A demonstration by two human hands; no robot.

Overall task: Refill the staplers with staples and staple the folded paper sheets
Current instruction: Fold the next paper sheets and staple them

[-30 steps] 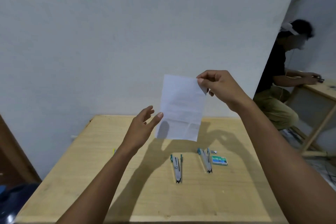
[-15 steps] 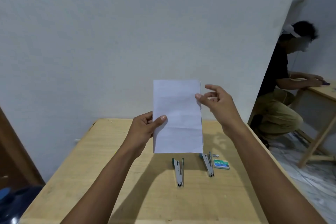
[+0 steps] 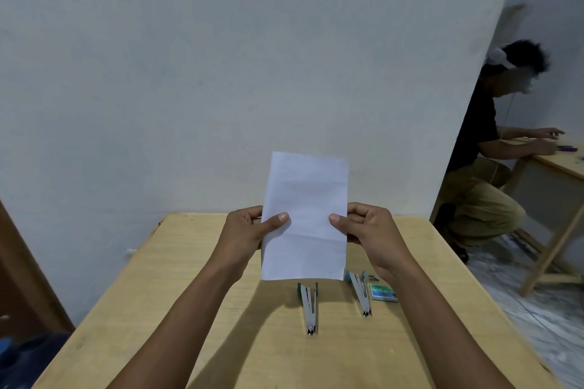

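Wooden table (image 3: 151, 309) lies nearest you; on it sit the centre stapler (image 3: 309, 306), the right stapler (image 3: 360, 292) and, just beside that, a green staple box (image 3: 383, 292). Above their far ends you hold the paper (image 3: 306, 199) upright, your left hand (image 3: 243, 230) and right hand (image 3: 373, 232) each pinching a side edge, thumbs in front. Beyond, a person (image 3: 480, 174) crouches at another table (image 3: 562, 164).
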